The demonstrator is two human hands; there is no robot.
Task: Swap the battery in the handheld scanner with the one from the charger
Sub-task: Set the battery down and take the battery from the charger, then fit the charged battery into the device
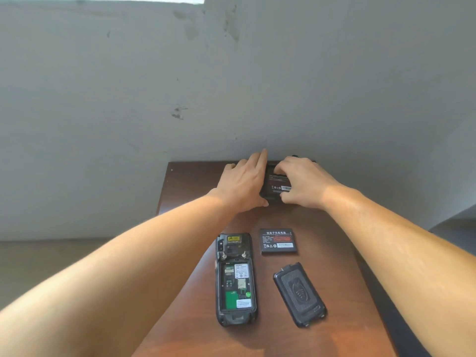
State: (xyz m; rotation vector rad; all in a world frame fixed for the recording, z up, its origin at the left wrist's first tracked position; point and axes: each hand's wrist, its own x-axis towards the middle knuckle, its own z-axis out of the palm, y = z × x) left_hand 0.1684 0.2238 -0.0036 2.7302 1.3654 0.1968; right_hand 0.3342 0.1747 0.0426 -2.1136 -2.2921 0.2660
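The handheld scanner (235,279) lies face down near the table's front, its back open and the battery bay bare. To its right lie a loose black battery (278,241) and, nearer me, the back cover (300,295). At the far edge by the wall sits the black charger (268,198) with a second battery (277,180) in it. My left hand (244,181) holds the charger's left side. My right hand (302,181) rests its fingers on the battery in the charger.
The brown wooden table (185,181) is narrow and stands against a grey wall (231,86). Its left edge drops to the floor. A dark surface (456,225) shows at the far right.
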